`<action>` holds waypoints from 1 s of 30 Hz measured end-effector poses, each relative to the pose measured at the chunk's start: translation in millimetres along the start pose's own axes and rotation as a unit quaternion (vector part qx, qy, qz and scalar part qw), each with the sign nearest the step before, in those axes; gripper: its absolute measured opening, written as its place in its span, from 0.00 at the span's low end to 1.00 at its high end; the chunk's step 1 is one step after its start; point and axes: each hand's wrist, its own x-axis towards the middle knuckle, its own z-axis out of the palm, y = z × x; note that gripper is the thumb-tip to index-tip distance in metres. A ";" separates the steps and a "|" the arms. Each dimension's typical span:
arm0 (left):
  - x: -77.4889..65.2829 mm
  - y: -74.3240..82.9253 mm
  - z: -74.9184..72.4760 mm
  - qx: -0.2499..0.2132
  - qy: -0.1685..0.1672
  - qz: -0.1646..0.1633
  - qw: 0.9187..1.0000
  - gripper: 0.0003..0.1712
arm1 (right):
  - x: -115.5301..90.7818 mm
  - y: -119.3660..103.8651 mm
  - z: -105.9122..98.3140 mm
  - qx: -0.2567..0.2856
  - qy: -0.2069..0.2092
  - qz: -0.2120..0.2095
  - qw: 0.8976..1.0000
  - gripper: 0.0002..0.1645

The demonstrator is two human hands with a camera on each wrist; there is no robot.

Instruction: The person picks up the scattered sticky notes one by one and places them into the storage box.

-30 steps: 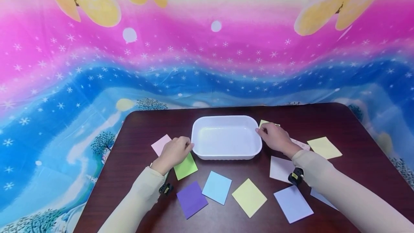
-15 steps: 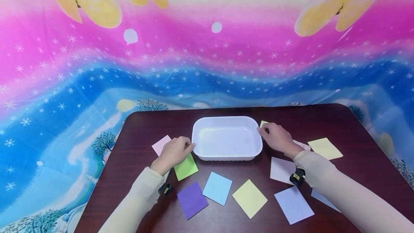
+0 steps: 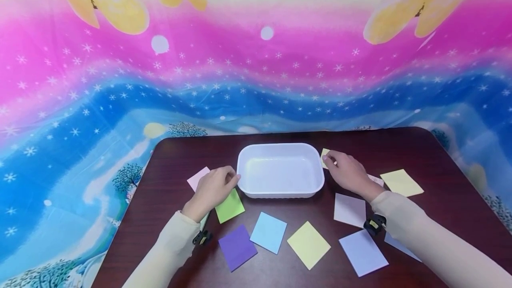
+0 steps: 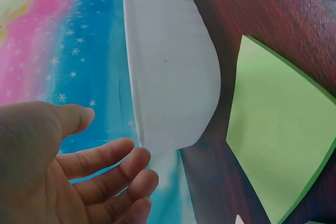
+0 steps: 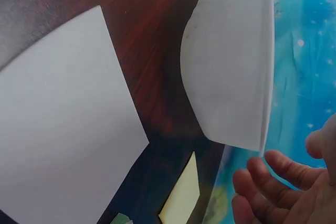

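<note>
A white rectangular plastic tub [image 3: 281, 170] stands on the dark wooden table. My left hand [image 3: 212, 188] is beside its left end, fingertips close to the rim. In the left wrist view the thumb and fingers of the left hand [image 4: 79, 166] are spread apart and relaxed, with nothing between them. By the tub's right end is my right hand [image 3: 346, 171], slightly away from the rim. The right wrist view shows the right hand [image 5: 294, 182] with thumb and fingers apart, holding nothing.
Square sticky-note pads lie around the tub: green [image 3: 230, 206], purple [image 3: 238, 248], light blue [image 3: 268, 232], yellow [image 3: 309, 245], lavender [image 3: 363, 253], pale lilac [image 3: 349, 210], another yellow one [image 3: 402, 182] and pink [image 3: 198, 178]. A patterned cloth [image 3: 256, 79] hangs behind the table.
My right hand has moved off the tub's right rim, a little to the right. The left hand has loosened at the left rim and shifted slightly. The tub stays in place.
</note>
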 end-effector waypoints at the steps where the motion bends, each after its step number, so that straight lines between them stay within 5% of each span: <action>1: -1.3 0.8 -0.4 -0.001 0.006 0.001 1.000 0.12 | -2.3 -0.6 -0.7 -0.001 0.004 -0.005 1.000 0.21; 13: -18.7 13.2 -5.3 -0.001 0.049 0.024 0.999 0.15 | -31.8 -9.9 -9.9 -0.002 0.022 -0.041 0.999 0.33; 30: -42.5 41.0 -5.1 0.004 0.064 0.089 0.994 0.18 | -72.7 -24.3 -17.9 -0.007 0.025 -0.067 0.997 0.30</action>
